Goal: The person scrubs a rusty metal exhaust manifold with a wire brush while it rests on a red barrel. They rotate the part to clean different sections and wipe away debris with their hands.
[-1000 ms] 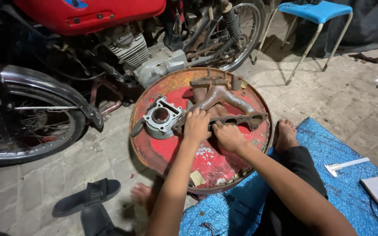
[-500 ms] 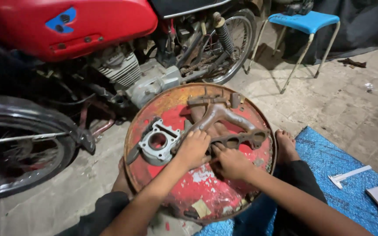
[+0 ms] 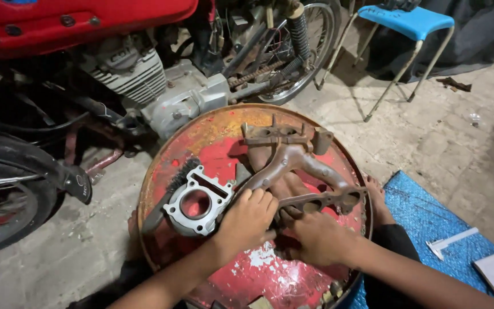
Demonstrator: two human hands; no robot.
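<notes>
Motorcycle [image 3: 115, 63] stood from 9 to 12 o'clock, its engine just beside the far rim of the worktop, a round, rusted red drum lid [image 3: 224, 143]; little open room on that side. Blue stool [image 3: 407, 20] at 1 o'clock, well apart. Blue mat [image 3: 424, 212] at 4 o'clock touched the lid's near-right edge; bare paving between lid and stool gave the freest room. Brown cast manifold [image 3: 298, 163] lay flat across the lid's centre, apparently so the lid bore its weight. Grey cylinder block [image 3: 196, 203], bore upward, sat at 9 o'clock of the manifold, a wire brush [image 3: 179, 174] just beside it. Left hand [image 3: 248, 220] pressed down on the manifold's near arm, fingers curled over it; right hand [image 3: 315, 237] was clamped on the flanged end, probably steadying it.
</notes>
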